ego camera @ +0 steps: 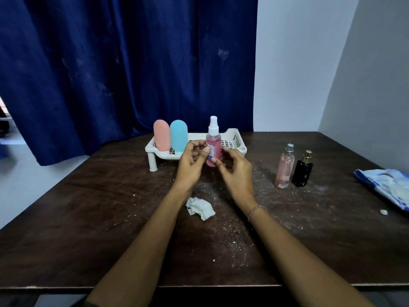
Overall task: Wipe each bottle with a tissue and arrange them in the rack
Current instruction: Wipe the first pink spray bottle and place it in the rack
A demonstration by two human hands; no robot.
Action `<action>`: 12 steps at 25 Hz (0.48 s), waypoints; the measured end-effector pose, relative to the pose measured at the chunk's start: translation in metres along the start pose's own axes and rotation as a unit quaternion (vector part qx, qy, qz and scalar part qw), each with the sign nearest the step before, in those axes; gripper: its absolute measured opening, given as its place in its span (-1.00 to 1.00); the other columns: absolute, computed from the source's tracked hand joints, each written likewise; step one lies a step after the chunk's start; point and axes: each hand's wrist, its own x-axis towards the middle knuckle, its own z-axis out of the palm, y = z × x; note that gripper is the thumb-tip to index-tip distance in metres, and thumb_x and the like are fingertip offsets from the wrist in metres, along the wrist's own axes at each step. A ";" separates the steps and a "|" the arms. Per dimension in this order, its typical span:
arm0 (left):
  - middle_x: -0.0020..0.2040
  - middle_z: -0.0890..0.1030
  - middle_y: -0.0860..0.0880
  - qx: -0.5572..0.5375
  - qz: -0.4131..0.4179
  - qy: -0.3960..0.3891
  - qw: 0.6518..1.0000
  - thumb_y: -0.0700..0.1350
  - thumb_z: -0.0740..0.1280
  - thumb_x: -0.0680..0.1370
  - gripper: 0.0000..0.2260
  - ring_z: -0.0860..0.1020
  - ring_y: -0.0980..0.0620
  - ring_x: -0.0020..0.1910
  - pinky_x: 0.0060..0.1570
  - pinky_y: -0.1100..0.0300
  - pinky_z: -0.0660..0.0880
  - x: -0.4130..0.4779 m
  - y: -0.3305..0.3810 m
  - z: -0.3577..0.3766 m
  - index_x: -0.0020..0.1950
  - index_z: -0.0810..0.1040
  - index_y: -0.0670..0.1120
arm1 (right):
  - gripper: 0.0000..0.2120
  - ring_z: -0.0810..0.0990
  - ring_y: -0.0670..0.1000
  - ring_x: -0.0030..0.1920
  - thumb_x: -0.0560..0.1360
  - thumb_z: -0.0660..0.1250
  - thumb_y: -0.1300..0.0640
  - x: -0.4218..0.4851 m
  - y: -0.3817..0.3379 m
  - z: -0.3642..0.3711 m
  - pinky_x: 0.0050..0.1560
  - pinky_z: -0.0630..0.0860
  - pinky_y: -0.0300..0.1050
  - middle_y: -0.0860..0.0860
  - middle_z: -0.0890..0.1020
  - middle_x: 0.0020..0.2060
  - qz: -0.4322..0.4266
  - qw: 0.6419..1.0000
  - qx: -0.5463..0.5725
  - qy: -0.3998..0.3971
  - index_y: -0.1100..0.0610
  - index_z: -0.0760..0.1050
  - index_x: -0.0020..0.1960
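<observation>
Left hand point(192, 161) and right hand point(235, 171) pinch a pink spray bottle point(213, 145) before the rack point(232, 134) at the worktop's point(106, 218) far edge — its left end holds a pink bottle point(161, 136) and a blue bottle point(178, 136).

The spray bottle point(213, 141) is pink (white cap point(213, 126)), the rack point(232, 134) white.

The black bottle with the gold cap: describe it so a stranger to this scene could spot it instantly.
On the dark wooden table, look right of the white plastic rack, where two slim bottles stand side by side. The black bottle with the gold cap is the right-hand one; its neighbour, the clear pink bottle with the silver cap, is taller and see-through.
</observation>
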 end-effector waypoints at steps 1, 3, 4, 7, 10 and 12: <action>0.02 0.58 -0.05 0.005 -0.003 0.003 1.000 -0.20 0.30 0.55 -0.87 0.55 0.02 0.02 0.05 0.19 0.52 -0.001 0.000 -0.002 0.08 0.46 -0.07 | -0.59 0.58 -0.09 -0.12 0.39 0.47 0.16 0.001 0.000 -0.001 -0.03 0.54 -0.26 0.03 0.61 -0.04 0.004 1.000 -0.009 0.004 0.16 0.52 0.21; 0.01 0.61 -0.06 0.010 -0.008 0.012 1.000 -0.21 0.35 0.50 -0.84 0.58 -0.04 0.03 0.08 0.09 0.53 0.001 0.000 -0.005 0.06 0.50 -0.08 | -0.56 0.59 -0.11 -0.13 0.38 0.47 0.21 0.002 -0.002 -0.004 -0.02 0.54 -0.25 -0.01 0.62 -0.06 0.016 1.000 -0.020 0.005 0.08 0.51 0.23; 0.01 0.62 -0.07 0.014 -0.004 0.017 1.000 -0.21 0.38 0.49 -0.83 0.59 -0.07 0.04 0.09 0.06 0.54 0.002 -0.001 -0.005 0.06 0.51 -0.09 | -0.57 0.60 -0.12 -0.14 0.38 0.46 0.25 0.003 -0.003 -0.005 -0.03 0.56 -0.24 -0.02 0.63 -0.07 0.019 1.000 -0.023 0.004 0.07 0.51 0.23; 0.03 0.63 -0.10 0.037 0.022 0.038 0.998 -0.21 0.41 0.46 -0.79 0.59 -0.08 0.06 0.05 0.11 0.56 0.003 -0.001 -0.006 0.08 0.53 -0.13 | -0.64 0.60 -0.13 -0.13 0.41 0.42 0.29 0.014 -0.005 -0.005 0.01 0.56 -0.21 0.00 0.65 -0.03 0.026 1.000 -0.014 0.000 0.11 0.53 0.19; 0.08 0.63 -0.09 0.058 0.024 0.054 0.997 -0.22 0.39 0.48 -0.76 0.58 -0.02 0.10 0.08 0.18 0.53 0.007 -0.003 -0.011 0.14 0.54 -0.13 | -0.65 0.57 -0.14 -0.04 0.43 0.41 0.25 0.026 -0.005 0.005 0.11 0.51 -0.24 0.01 0.64 0.03 0.036 0.999 -0.020 -0.020 0.15 0.52 0.21; 0.13 0.61 -0.08 0.069 0.022 0.056 0.996 -0.21 0.38 0.49 -0.74 0.57 0.01 0.14 0.13 0.20 0.51 0.008 -0.004 -0.013 0.18 0.54 -0.12 | -0.67 0.59 -0.11 -0.03 0.43 0.42 0.21 0.033 -0.001 0.013 0.13 0.50 -0.21 0.03 0.65 0.03 0.026 0.999 -0.013 -0.018 0.18 0.54 0.19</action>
